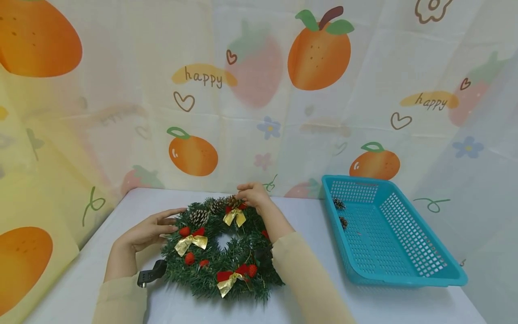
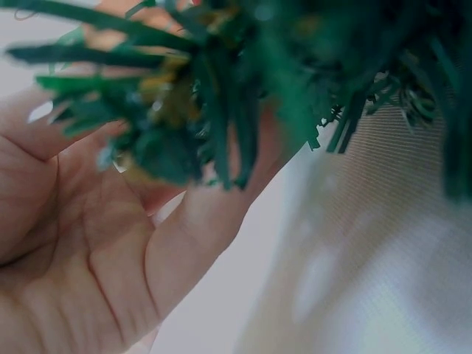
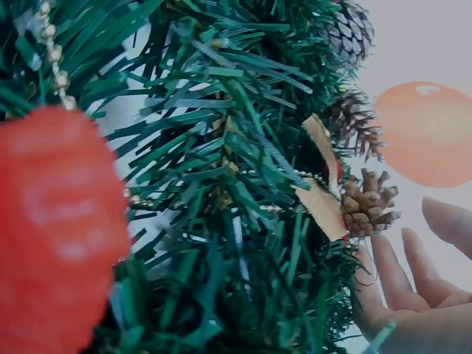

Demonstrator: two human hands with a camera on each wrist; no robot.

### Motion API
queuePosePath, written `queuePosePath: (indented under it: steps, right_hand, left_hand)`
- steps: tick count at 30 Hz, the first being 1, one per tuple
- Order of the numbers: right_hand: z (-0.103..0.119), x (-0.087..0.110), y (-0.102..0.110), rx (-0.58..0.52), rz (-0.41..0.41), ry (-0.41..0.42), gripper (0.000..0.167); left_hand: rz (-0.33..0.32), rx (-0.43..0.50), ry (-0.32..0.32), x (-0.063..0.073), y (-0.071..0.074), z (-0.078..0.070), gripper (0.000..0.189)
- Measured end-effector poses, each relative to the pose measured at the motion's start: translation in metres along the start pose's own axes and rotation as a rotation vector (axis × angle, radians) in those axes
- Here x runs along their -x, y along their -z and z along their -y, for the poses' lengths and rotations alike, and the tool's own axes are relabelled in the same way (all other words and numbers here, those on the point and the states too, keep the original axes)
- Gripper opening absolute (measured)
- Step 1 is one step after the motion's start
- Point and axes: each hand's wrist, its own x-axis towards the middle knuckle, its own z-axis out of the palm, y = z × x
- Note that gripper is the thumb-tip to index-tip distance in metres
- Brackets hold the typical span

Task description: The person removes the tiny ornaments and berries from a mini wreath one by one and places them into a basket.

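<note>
A green wreath [image 1: 182, 270] lies on the table, trimmed with gold-and-red bows [image 1: 234, 218], red balls [image 1: 189, 258] and pine cones [image 1: 199, 218]. At its left rim my left hand [image 1: 145, 231] touches the greenery with spread fingers; in the left wrist view, green needles [image 2: 214, 110] partly hide those fingers. My right hand [image 1: 256, 197] is at the wreath's far edge. The right wrist view has its loosely spread fingers [image 3: 398, 280] right beside a brown pine cone [image 3: 369, 205], which sits behind a gold bow [image 3: 324, 206].
To the right stands a blue-green plastic basket [image 1: 404, 281] with perforated walls. Two pine cones [image 1: 338, 204] lie along its left side. Behind the white table [image 1: 299, 216] hangs a fruit-printed cloth [image 1: 251, 135]. A black wrist device [image 1: 153, 272] sits at the left sleeve.
</note>
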Motion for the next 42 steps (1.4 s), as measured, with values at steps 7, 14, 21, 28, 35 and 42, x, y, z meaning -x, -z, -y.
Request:
queuePosePath:
  steps: [7,14,21,28,35,42]
  right_hand:
    - [-0.005,-0.002,0.000,0.029,0.017,-0.013,0.041]
    - [-0.007,0.000,0.000,0.068,0.046,-0.001,0.042]
    - [-0.009,0.002,-0.001,0.095,0.037,0.005,0.039]
    - [-0.010,0.004,-0.002,0.127,0.020,0.004,0.037]
    - [-0.010,0.003,-0.003,0.161,0.014,0.005,0.037]
    - [-0.005,0.002,-0.004,0.137,0.029,0.004,0.037]
  left_hand:
    - [-0.001,-0.002,0.000,0.001,-0.002,-0.001,0.070]
    - [-0.009,0.001,0.003,0.002,-0.002,-0.001,0.071]
    - [0.004,0.011,0.002,0.001,0.000,0.002,0.070]
    - [0.012,0.018,-0.001,-0.001,0.001,0.004,0.070]
    - [0.014,0.003,-0.001,-0.001,0.001,0.002,0.069]
    - [-0.004,-0.010,-0.005,0.000,0.001,0.002,0.069]
